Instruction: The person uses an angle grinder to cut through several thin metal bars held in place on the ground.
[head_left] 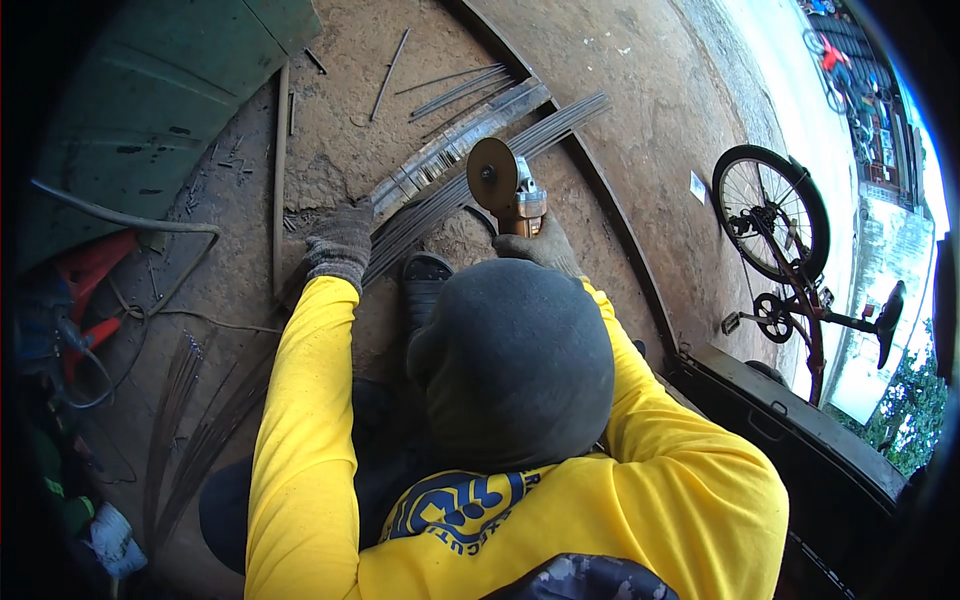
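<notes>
Right hand (545, 247): fingers wrapped round a grinder (522, 208). Left hand (340, 240): at the near end of the bundled rods (425, 228), finger closure cannot be told; rods apparently still to cut, scattered offcuts (229, 163) farther out suggesting some cutting done.

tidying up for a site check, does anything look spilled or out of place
Somewhat: short metal pieces lie scattered on the ground beside the green panel, and loose rods fan out at lower left, while the rod bundle by the left hand lies more aligned. Nothing looks clearly damaged.
</notes>
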